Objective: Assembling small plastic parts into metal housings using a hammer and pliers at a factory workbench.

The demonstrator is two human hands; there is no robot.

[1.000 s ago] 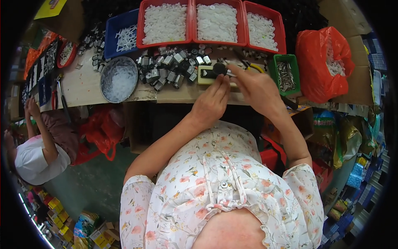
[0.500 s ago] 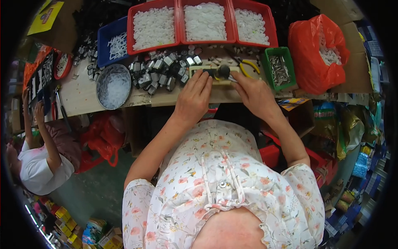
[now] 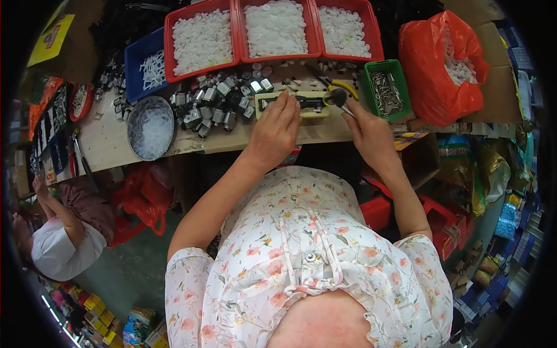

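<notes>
A cream rectangular fixture (image 3: 317,113) lies near the bench's front edge with a long black part (image 3: 311,102) set in it. My left hand (image 3: 275,132) rests across the fixture's left half, fingers stretched out flat on the black part and hiding some of it. My right hand (image 3: 372,132) is closed around the metal handle of a small hammer (image 3: 336,97). Its dark, rounded head is at the fixture's right end; whether it touches the part I cannot tell. Yellow-handled pliers (image 3: 346,87) lie just behind the hammer.
Metal-and-black blocks (image 3: 212,103) are heaped left of the fixture, beside a round metal bowl (image 3: 168,119). Red trays (image 3: 238,35) of white pieces stand behind, with a blue tray (image 3: 133,72) alongside. A green bin (image 3: 400,72) and red bag (image 3: 423,87) stand right. Another person (image 3: 67,246) sits left.
The hammer in my right hand has moved right along the fixture, uncovering more of the black part. My left hand stays on the fixture. The whole view has shifted slightly.
</notes>
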